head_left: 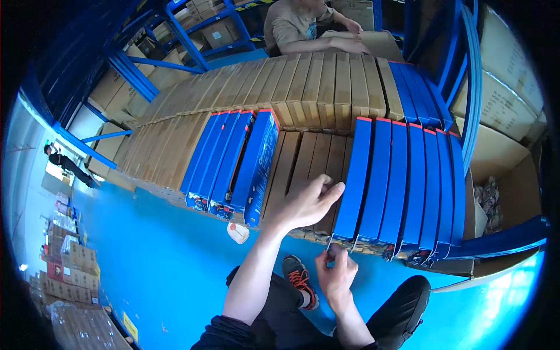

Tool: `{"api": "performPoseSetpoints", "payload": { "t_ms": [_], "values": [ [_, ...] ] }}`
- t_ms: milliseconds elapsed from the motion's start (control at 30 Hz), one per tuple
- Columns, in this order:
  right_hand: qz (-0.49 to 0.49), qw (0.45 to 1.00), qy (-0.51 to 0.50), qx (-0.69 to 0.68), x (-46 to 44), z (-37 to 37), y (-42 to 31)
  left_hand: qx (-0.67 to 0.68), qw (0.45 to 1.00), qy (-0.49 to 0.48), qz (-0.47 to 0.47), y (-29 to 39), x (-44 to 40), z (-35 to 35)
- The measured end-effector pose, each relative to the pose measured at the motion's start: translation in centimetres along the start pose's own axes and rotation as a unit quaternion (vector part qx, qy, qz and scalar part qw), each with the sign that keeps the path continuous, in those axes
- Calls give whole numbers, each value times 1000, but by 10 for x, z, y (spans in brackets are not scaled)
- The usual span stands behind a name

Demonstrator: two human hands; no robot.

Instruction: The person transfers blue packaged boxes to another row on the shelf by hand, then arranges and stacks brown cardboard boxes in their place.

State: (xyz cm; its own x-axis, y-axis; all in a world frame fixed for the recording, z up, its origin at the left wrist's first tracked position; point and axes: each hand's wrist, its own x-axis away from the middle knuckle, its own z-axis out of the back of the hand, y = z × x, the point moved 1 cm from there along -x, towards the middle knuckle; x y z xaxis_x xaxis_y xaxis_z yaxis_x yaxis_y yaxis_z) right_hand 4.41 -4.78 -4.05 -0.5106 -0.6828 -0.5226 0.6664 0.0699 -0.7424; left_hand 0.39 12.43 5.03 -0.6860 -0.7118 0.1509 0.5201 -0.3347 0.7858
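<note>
In the head view my left hand [312,203] is over the recessed brown cartons, its thumb apart from loosely curled fingers, close to the left side of a blue box [353,175]. Nothing shows in its grasp. Lower down, my right hand [336,271] pinches with closed fingers at the thin edge at the near end of that same box. Its fingertips partly hide what they grip. More blue boxes [415,181] with red top edges stand upright to the right, several with thin edges sticking out at their near ends. Another group of blue boxes [256,166] stands left of the gap.
Brown cartons [303,84] fill the row behind. Across them, a person [303,29] leans over an open carton. Blue rack posts [468,87] flank the stack. An open carton [513,181] sits at right. Another person [70,165] stands far left, near stacked cartons [76,280].
</note>
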Motion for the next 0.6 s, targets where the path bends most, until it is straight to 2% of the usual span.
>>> {"api": "performPoseSetpoints", "payload": {
  "t_ms": [67, 167, 267, 600],
  "values": [
    [-9, 1000, 15, -1, 3, -1, 2, -7, 999, -39, 21, 10, -4, -4],
    [-21, 999, 38, -1, 0, 2, 2, 50, 997, -53, -18, 17, -9, -13],
    [-34, 999, 25, 11, -4, 9, -1, 46, 998, -34, -31, 13, -18, -16],
    [-53, 998, 27, 7, 1, 14, -1, -6, 998, -60, 27, 26, -15, -12]
  ]
}}
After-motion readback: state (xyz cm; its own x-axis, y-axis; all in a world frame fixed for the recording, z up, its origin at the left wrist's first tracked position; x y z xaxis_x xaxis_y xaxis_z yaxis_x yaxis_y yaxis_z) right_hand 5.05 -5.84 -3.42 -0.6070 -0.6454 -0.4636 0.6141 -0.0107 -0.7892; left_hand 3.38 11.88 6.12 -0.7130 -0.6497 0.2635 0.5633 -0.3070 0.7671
